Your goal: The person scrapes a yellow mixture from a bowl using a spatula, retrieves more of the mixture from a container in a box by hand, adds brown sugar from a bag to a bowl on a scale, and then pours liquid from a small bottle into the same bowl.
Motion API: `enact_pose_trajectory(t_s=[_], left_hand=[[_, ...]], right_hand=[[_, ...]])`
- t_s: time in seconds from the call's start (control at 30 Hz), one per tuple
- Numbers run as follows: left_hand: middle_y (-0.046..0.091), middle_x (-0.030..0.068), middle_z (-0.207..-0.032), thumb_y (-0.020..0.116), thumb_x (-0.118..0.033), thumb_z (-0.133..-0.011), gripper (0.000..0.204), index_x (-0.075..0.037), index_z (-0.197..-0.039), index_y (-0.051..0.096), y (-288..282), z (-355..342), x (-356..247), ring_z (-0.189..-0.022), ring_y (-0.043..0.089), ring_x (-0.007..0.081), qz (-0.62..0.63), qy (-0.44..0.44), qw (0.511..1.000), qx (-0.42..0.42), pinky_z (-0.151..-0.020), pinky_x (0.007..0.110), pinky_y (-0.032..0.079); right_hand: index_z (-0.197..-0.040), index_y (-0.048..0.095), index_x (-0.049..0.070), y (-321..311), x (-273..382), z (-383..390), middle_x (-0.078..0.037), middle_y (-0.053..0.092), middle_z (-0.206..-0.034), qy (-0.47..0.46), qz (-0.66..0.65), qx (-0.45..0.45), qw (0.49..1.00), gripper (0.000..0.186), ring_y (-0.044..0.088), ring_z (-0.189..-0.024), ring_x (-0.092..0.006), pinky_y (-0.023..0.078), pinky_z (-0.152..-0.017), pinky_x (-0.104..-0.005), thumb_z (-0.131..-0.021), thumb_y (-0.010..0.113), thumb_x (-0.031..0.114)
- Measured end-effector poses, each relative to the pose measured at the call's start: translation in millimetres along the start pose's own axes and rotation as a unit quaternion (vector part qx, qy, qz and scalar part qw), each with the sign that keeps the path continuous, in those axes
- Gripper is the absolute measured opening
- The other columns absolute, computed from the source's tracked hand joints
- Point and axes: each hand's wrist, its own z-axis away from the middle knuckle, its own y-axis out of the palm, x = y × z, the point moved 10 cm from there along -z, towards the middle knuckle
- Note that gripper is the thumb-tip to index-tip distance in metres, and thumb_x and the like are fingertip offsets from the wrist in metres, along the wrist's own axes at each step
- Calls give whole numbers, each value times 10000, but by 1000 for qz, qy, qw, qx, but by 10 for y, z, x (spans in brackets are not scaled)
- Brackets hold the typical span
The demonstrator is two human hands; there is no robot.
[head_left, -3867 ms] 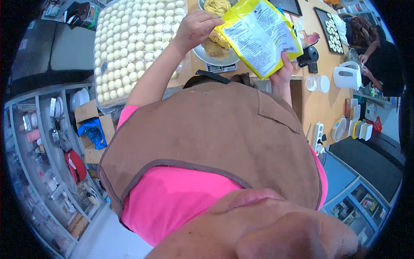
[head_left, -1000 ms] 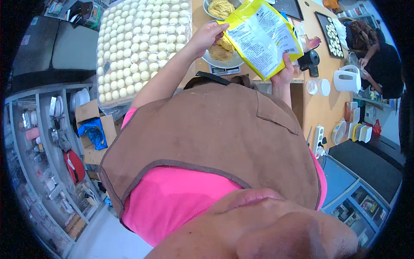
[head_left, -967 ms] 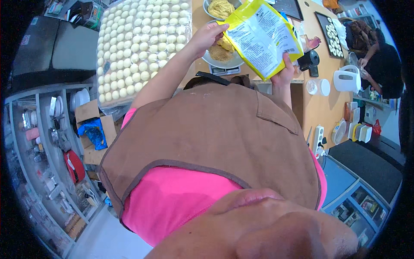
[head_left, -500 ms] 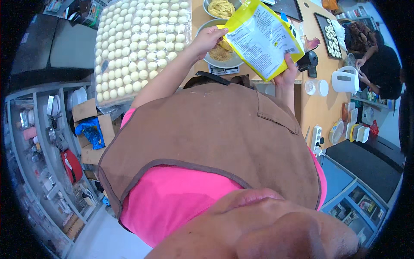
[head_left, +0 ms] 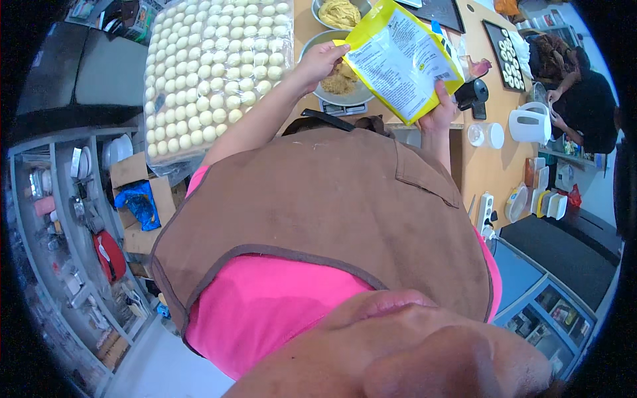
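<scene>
A yellow and white pouch (head_left: 401, 63) with printed text is held up between my two hands, tilted over the table. My left hand (head_left: 323, 61) pinches its left corner, and my right hand (head_left: 439, 111) grips its lower right edge. Partly behind the pouch and my left hand is a metal bowl (head_left: 358, 97) with a brown crumbly ingredient (head_left: 340, 81) and some yellow stuff in it. That bowl rests on a kitchen scale (head_left: 344, 111). Behind it stands a second metal bowl (head_left: 369, 8) of yellow dough (head_left: 340, 13). The pouch's opening cannot be made out.
At left lies a large tray of pale dough balls (head_left: 219, 73) under clear plastic. To the right are a clear jar (head_left: 476, 134), a white lid (head_left: 494, 135), a white hand mixer (head_left: 529, 124), a dark tray of white rings (head_left: 509, 56) and a power strip (head_left: 485, 211). Another person (head_left: 584, 99) works at far right.
Almost nothing differs. Both hands keep hold of the pouch, which has shifted very slightly to the left.
</scene>
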Motion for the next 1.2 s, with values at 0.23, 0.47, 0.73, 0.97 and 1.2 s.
enact_pose_trajectory(t_s=[0.23,0.47,0.73,0.97,1.2], left_hand=[[435,-70,-669,511,-314,-874,208,-119,-841,573,49,-11,-185,-575,346,27,4,22,1000,-5,-501,191,284],[441,-72,-673,498,-304,-881,210,-114,-885,587,112,25,-289,-572,338,21,-7,20,1000,-1,-494,184,272],[550,-74,-734,512,-315,-880,187,-140,-875,578,131,-17,-319,-621,408,7,-7,33,999,1,-569,183,308],[533,-79,-720,515,-305,-882,182,-135,-882,581,122,-35,-322,-618,403,9,-9,43,999,6,-567,182,310],[490,-70,-694,519,-297,-874,190,-120,-856,586,117,-37,-341,-589,361,19,-7,44,999,0,-517,185,278]], right_hand=[[-1277,317,25,-174,-148,-1,-156,461,-1223,-16,-55,-26,998,458,470,-1110,-308,403,-925,-449,-888,456,221],[-1262,347,21,-198,-206,30,-141,473,-1219,1,-94,-36,995,463,484,-1094,-302,401,-921,-443,-880,470,252],[-1273,335,16,-151,-240,19,-148,463,-1229,0,-130,-2,991,475,466,-1115,-308,387,-935,-444,-885,455,263],[-1278,330,17,-180,-256,10,-148,454,-1239,-6,-121,-21,992,479,461,-1121,-306,385,-941,-448,-884,454,261],[-1302,303,32,-120,-222,37,-141,433,-1266,-7,-82,-44,996,490,436,-1148,-304,374,-949,-458,-892,422,274]])
